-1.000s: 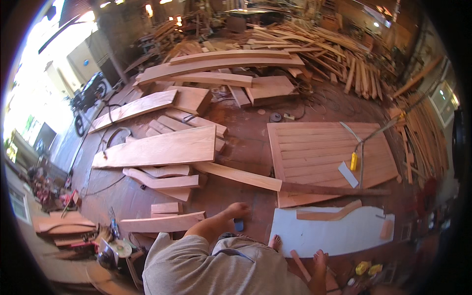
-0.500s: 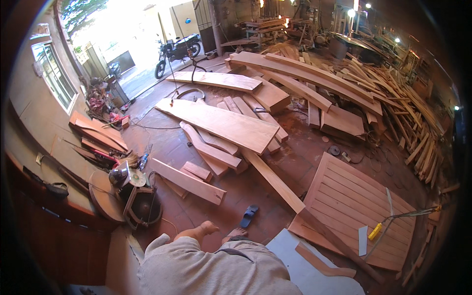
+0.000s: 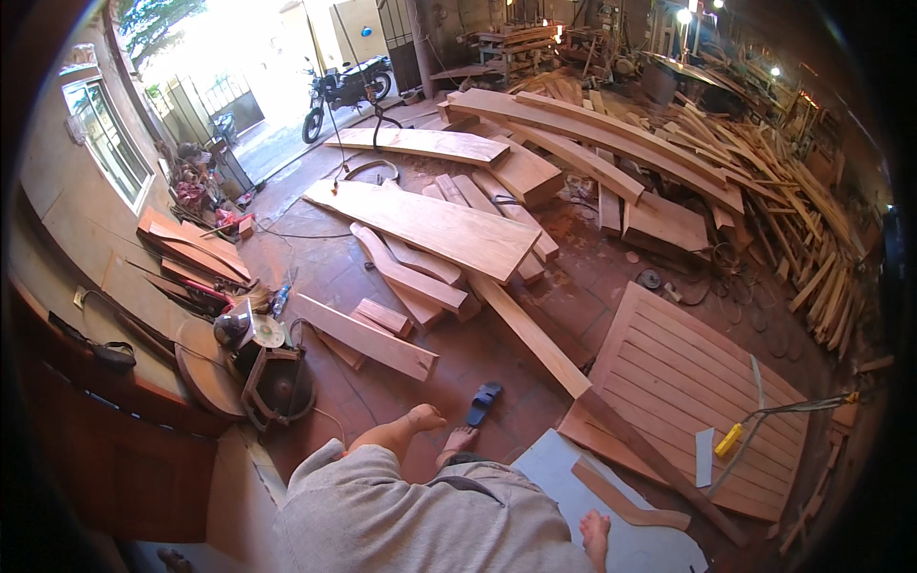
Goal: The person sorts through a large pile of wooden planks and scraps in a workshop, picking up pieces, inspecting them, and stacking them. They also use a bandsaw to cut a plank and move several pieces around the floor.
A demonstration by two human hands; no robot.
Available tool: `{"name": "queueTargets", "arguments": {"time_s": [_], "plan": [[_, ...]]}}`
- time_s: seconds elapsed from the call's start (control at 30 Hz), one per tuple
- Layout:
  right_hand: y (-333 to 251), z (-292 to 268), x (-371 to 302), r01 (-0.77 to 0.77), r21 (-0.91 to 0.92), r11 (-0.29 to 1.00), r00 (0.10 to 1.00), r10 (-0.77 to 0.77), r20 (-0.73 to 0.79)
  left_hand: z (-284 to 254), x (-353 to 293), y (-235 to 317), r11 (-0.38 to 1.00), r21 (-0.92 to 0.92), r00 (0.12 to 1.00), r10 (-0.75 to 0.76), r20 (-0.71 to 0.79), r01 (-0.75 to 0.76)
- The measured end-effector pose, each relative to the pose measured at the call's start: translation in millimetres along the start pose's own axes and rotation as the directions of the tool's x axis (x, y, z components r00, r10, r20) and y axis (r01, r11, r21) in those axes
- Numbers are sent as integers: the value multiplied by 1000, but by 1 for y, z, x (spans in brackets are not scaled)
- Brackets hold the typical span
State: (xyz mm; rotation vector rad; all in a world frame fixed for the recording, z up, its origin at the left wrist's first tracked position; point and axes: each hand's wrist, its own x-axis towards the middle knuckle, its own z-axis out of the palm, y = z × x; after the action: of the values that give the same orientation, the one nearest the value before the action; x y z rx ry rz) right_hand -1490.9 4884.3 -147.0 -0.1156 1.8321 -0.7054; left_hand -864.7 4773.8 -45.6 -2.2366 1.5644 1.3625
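My left hand [image 3: 427, 417] reaches forward past my grey shirt, above the brown tiled floor. It is small and its fingers do not show clearly; I see nothing in it. At the lower edge my right hand [image 3: 594, 531] hangs over a pale blue-white sheet [image 3: 565, 482], fingers loosely apart and holding nothing. Beside it on the sheet lies a curved wooden piece [image 3: 626, 498]. A bare foot [image 3: 461, 440] is just behind a dark blue sandal [image 3: 484, 404]. Ahead lies a short plank [image 3: 368, 336].
Stacked boards [image 3: 430, 222] and long beams [image 3: 592, 138] cover the floor ahead. A slatted wooden panel [image 3: 688, 382] with a yellow-handled tool [image 3: 729, 439] lies right. A circular saw [image 3: 277, 382] sits left by the wall. Offcuts [image 3: 812, 229] heap far right; a motorcycle [image 3: 344, 91] stands outside.
My right hand has come into view at the lower edge. My left hand has moved forward and slightly right. The view has shifted slightly; the boards lie as before.
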Motion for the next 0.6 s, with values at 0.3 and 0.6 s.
{"name": "queueTargets", "arguments": {"time_s": [0.3,0.6], "plan": [[23,-23,-92,-189,-27,982,982,189,-16,24,30,17,989,-99,994,113,-3,-113],[81,-21,-27,214,-134,968,950,-175,257,-11,-10,36,987,-115,988,-99,119,113]]}}
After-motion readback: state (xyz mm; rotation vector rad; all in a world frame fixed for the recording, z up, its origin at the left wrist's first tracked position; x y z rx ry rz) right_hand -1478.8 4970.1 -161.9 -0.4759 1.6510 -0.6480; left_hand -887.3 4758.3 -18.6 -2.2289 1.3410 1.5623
